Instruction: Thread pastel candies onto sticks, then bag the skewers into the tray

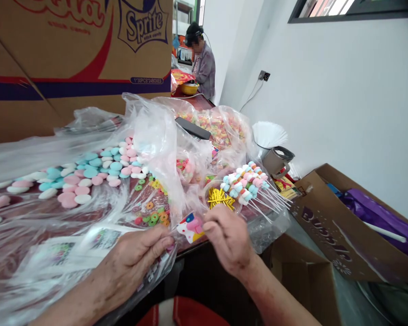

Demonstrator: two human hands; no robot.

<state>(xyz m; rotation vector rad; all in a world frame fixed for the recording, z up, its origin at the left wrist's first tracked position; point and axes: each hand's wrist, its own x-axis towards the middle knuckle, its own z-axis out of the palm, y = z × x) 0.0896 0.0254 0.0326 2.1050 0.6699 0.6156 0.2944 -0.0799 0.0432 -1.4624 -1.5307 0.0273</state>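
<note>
Both hands are pinching the small glossy printed wrapper (189, 226), left hand (141, 256) on its left edge, right hand (229, 237) curled on its right. It is sitting low and central, just before shiny gold twist ties (220, 198), soft marshmallow skewers (246, 181) and sugary ring candies (153, 217).

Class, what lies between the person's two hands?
A small printed bag, held by the left hand and the right hand, in the head view.
</note>
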